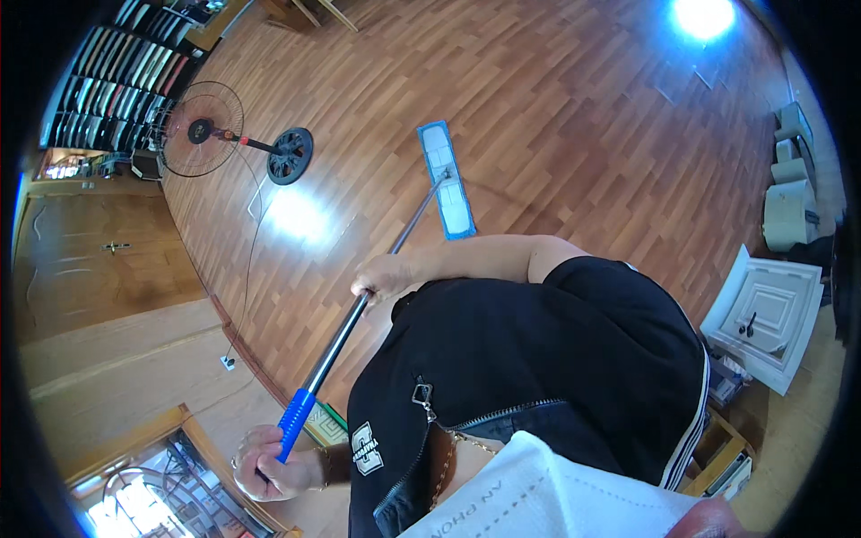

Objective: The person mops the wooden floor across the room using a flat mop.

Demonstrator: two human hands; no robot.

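Note:
A flat mop [457, 212] with a pale pad and blue edging lies against the wood-look floor ahead of me. Its long metal pole [334, 345] slants down and left toward my body. Around the blue grip [297, 420] at the pole's upper end, the fingers of my left hand [273, 462] are closed. My right hand [386, 276] is wrapped round the metal pole farther down, with the bare right forearm reaching across in front of my black top. The right hand hides a short length of the pole.
A standing fan [202, 131] on a round black base [290, 156] is at far left, its cable [248, 278] running to a wall socket [228, 362]. Wooden doors [108, 247] stand left. A white cabinet door panel [762, 314] and beige pieces [789, 215] line the right side.

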